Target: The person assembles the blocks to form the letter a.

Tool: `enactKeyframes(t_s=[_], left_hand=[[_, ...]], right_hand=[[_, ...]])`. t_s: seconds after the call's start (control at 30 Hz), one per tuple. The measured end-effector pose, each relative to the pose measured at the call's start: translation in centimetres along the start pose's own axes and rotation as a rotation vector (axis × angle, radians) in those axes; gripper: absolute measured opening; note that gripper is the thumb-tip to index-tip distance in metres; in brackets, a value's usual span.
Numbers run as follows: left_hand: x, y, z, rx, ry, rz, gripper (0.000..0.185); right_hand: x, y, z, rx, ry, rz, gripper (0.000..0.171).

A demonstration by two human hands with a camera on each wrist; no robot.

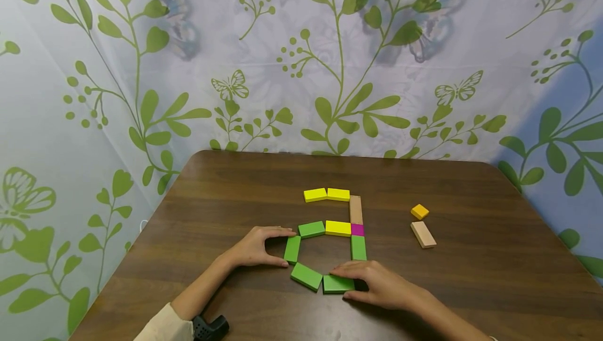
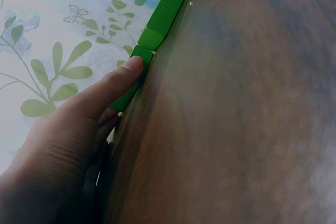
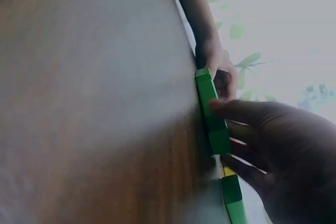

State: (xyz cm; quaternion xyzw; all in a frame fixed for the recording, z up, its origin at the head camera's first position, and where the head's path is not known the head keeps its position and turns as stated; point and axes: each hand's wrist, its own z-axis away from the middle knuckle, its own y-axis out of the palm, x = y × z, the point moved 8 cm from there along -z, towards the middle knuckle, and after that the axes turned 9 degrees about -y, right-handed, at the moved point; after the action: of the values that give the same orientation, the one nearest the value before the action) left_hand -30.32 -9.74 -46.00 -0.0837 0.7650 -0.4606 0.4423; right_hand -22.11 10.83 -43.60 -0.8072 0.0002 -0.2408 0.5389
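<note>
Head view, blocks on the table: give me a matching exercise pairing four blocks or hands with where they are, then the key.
Column 1
1. magenta block
2. orange block
3. left hand
4. right hand

Column 2
A. lies apart at the right, just beyond a loose plain wooden block
B. touches the upright green block on the loop's left side
C. rests on the green block at the loop's near edge
D. sits between a wooden block above and a green block below

Pairs: 1-D, 2-A, 3-B, 4-C
</note>
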Motion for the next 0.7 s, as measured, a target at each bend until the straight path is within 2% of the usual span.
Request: enactKeyframes(t_s=[0.1, 0.2, 0.33, 0.47, 0.6, 0.7], left_hand=[[0.0, -0.1, 0.0, -0.002, -0.005, 0.002, 0.064], [0.1, 0.0, -0.1, 0.003, -0.011, 0.005, 0.064], [0.0, 0.0, -0.1, 0.015, -0.006, -0.001, 0.063], [-0.1, 0.0, 0.0, 0.017, -0.003, 0.006, 0.063], [0.1, 0.1, 0.1, 0.023, -0.01, 0.018, 0.063], [0.2, 0.1, 0.1, 0.025, -0.008, 0.017, 0.063]], right_hand=[[0.1, -1.7, 0.1, -0.073, -0.033, 0.026, 0.048], [-0.9, -4.4, 0.6, -0.17, 0.005, 0.077, 0.051], [-3.8, -8.1, 2.7, -0.282, 0.156, 0.161, 0.052], [-7.5, -10.9, 5.8, -0.391, 0.314, 0.239, 0.052], [-11.0, -12.4, 9.3, -0.475, 0.479, 0.265, 0.05], [-12.8, -12.9, 11.4, -0.509, 0.567, 0.256, 0.048]])
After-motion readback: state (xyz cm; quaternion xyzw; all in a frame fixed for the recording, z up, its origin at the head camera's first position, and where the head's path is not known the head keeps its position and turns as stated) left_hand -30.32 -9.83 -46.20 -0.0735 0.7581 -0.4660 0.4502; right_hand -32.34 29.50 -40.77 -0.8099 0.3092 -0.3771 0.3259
